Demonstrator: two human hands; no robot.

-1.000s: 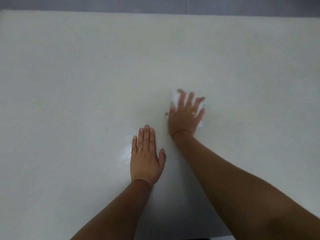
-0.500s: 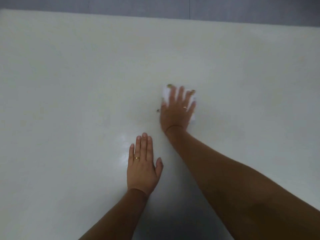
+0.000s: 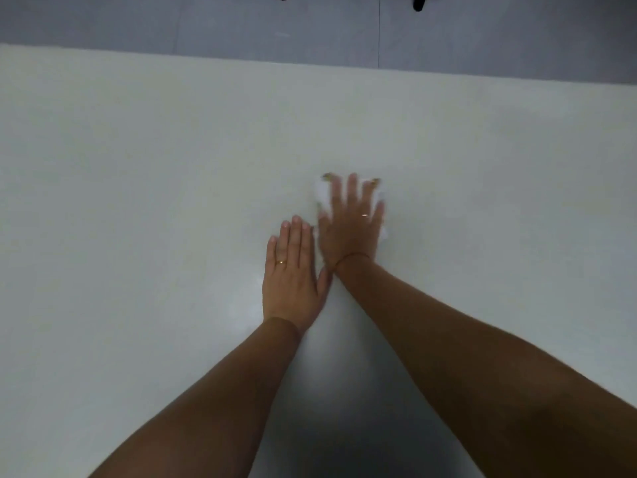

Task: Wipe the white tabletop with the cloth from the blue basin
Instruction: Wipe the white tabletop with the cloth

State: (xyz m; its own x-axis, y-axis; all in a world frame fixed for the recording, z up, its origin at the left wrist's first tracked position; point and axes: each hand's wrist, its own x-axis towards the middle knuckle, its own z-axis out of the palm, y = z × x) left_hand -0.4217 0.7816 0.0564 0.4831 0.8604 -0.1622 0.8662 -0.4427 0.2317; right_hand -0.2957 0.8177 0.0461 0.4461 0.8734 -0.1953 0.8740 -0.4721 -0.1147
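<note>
Right hand (image 3: 350, 224): laid palm-down on the cloth (image 3: 320, 196), fingers straight and spread. The cloth is pressed flat, not gripped or pinched. The hand is blurred. A thin ring (image 3: 364, 214) is seen on one finger and a fine band (image 3: 351, 256) at the wrist.

Cloth: white and mostly covered by the hand. Its edges show only past the fingertips and at the little-finger side. It lies on the desk (image 3: 138, 201) around mid-width.

Left hand (image 3: 291, 281): laid flat on the desk just beside the right hand and nearer the person. Fingers are straight and held together, and nothing is held. A gold ring (image 3: 281, 262) is worn. The thumb lies close to the right wrist, and contact cannot be told.

Both forearms are bare.

Desk: white, with a pale glare patch by the left hand. Grey floor (image 3: 206, 25) is seen beyond the far edge. Two dark shapes (image 3: 418, 3) are cut off at the top and not identifiable.
</note>
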